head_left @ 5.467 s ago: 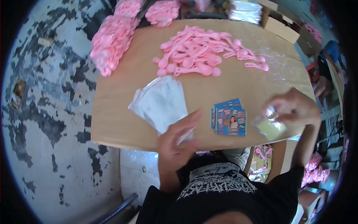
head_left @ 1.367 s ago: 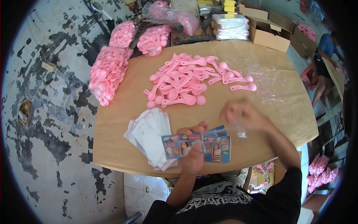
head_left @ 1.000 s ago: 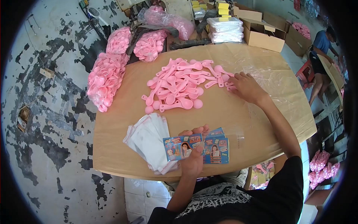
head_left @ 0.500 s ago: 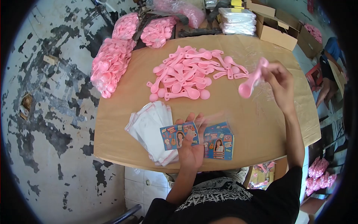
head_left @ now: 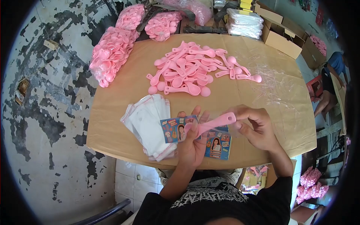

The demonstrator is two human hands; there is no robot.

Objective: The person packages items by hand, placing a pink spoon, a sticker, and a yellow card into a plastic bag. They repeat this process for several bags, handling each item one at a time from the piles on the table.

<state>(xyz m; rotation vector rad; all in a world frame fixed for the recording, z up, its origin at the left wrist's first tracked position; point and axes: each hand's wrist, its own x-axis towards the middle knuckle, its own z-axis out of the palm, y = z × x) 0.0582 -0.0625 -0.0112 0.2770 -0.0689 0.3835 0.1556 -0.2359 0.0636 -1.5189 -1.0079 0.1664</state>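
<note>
1. Far left: bagged spoons point(head_left: 110, 56), pink, lie in heaps at the left edge of the surface point(head_left: 123, 97) and overhang it.

2. Left of centre: a fanned pile of clear sleeves point(head_left: 148, 123) with red-edged tops lies flat near the front edge.

3. Centre, rear: loose spoons point(head_left: 191, 69) lie in a spread heap, well apart from both hands.

4. Centre, front: the left hand point(head_left: 191, 144) is raised palm-up over the front edge. Its grip is closed on a printed card point(head_left: 173, 129), which it holds face-up, thumb on top.

5. The pink spoon point(head_left: 212, 124) bridges the two hands above the surface. Its long axis runs from lower left to upper right, close to level. The bowl end sits at the left-hand fingers, touching or just over the right edge of the card. The handle end points toward the right hand.

6. Under the spoon, a card stack point(head_left: 217, 144) rests on the surface just beside the left hand.

7. Right of centre: the right hand point(head_left: 257, 127) has its grip pinched on the spoon's handle end. Whether a clear sleeve is also held cannot be told.

8. Right: plastic film point(head_left: 279, 86) lies crumpled on the surface. Cardboard boxes point(head_left: 279, 35) stand beyond the rear edge.

9. Far right: another person point(head_left: 335, 65) is partly in view, apart from the surface.
</note>
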